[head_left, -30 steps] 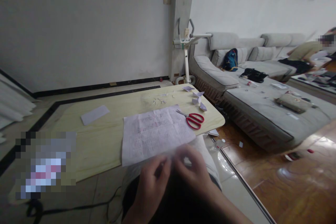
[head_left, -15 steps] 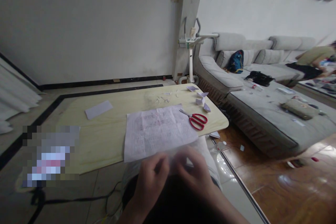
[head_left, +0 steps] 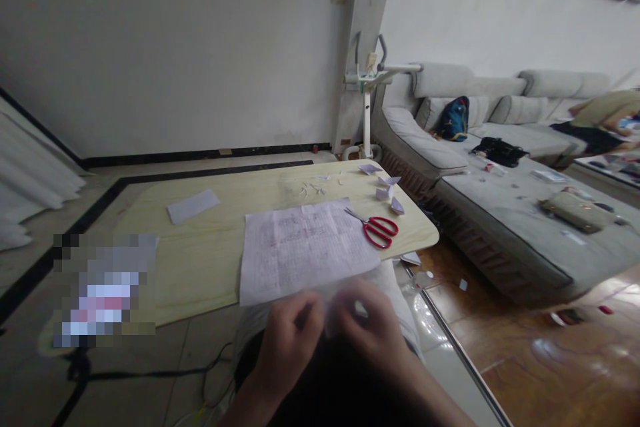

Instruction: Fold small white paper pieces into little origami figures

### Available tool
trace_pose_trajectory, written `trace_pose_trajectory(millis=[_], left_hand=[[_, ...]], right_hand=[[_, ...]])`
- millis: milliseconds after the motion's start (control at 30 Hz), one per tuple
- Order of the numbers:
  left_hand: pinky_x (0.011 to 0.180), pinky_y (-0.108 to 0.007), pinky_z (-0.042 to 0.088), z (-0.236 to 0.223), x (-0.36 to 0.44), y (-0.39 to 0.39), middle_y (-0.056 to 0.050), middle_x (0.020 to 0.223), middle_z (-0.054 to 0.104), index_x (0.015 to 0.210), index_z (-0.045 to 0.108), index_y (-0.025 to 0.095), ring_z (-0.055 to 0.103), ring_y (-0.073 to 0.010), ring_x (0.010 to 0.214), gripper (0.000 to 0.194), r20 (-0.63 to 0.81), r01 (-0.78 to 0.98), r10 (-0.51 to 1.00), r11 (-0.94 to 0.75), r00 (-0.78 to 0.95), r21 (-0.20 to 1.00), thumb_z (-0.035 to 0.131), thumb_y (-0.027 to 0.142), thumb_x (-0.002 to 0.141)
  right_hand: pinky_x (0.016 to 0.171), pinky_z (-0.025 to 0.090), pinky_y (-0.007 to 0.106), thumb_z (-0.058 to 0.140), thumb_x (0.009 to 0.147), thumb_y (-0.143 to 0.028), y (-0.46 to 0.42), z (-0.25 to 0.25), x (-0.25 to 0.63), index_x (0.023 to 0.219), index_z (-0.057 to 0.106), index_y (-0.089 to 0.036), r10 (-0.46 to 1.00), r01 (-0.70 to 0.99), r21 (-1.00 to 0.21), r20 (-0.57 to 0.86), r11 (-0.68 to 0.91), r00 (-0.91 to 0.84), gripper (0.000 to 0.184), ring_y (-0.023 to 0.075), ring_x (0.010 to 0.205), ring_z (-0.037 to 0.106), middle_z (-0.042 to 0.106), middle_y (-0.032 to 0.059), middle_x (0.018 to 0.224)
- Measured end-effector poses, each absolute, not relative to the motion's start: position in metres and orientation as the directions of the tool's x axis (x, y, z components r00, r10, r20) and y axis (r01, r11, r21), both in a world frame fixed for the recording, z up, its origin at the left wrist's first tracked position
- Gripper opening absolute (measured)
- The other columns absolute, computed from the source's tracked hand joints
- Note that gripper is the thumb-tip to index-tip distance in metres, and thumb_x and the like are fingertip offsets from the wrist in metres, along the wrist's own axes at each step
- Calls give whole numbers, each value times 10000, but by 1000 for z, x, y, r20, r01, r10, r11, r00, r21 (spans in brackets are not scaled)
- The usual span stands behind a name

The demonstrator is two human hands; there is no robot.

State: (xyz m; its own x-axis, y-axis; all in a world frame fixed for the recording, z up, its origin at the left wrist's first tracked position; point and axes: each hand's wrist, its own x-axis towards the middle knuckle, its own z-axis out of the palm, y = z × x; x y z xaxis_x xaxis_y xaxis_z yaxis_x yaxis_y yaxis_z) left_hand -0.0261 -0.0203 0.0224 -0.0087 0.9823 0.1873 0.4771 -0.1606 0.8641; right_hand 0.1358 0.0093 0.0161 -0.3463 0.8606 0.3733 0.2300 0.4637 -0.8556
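My left hand is closed, its thumb and fingers pinched together just over my lap. Close beside it, my right hand is closed too, with the fingers curled in and slightly blurred. A small white piece of paper shows between the fingers, mostly hidden by them. Beyond the hands a large creased printed sheet lies over the table's near edge. Red-handled scissors rest at the sheet's right side, blades pointing left.
Several small folded paper pieces stand at the right of the wooden table. Thin paper scraps lie near its far side, and a folded white sheet at the left. A grey sofa and a seated person are on the right.
The view has shifted slightly, so the table and room sit a little further right. My hands stay together in the same place, the right fingers moving slightly.
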Motion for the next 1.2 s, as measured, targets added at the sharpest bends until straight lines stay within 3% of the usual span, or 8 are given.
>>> trace_pose_trajectory(millis=[433,633,833,1000,1200], left_hand=[[519,-216,427,12,-26,-19,1,595,629,626,587,183,587,-154,567,290,132,421,986,-78,-102,904,448,277,862],[528,-213,454,5,-25,-15,13,614,600,676,599,191,561,-151,587,280,98,319,977,-33,-191,947,456,325,876],[542,-214,490,15,-21,-16,12,639,613,723,618,194,594,-157,619,262,18,190,987,13,-161,982,484,350,884],[599,-227,540,18,-19,-18,-6,761,699,904,655,186,669,-170,697,187,-45,106,993,56,-110,993,625,358,836],[624,-241,561,22,-18,-18,-24,783,735,918,699,174,694,-177,708,185,-26,115,996,36,-88,993,604,326,871]], right_hand=[[631,451,249,598,816,-96,9,14,134,816,644,-192,841,197,-847,406,493,-358,107,141,685,557,617,6,749],[701,492,262,572,793,-49,7,6,134,1029,681,-232,780,191,-790,477,582,-405,318,157,784,606,651,29,883],[695,513,283,580,794,-56,9,2,135,1118,682,-255,771,190,-773,510,605,-382,394,173,797,624,647,45,913],[690,518,306,595,816,-96,8,9,136,1103,704,-236,796,172,-808,476,564,-374,337,189,795,623,645,59,901],[717,499,330,574,882,-231,9,14,138,1007,711,-202,885,101,-909,362,405,-294,188,199,779,614,662,49,840]])
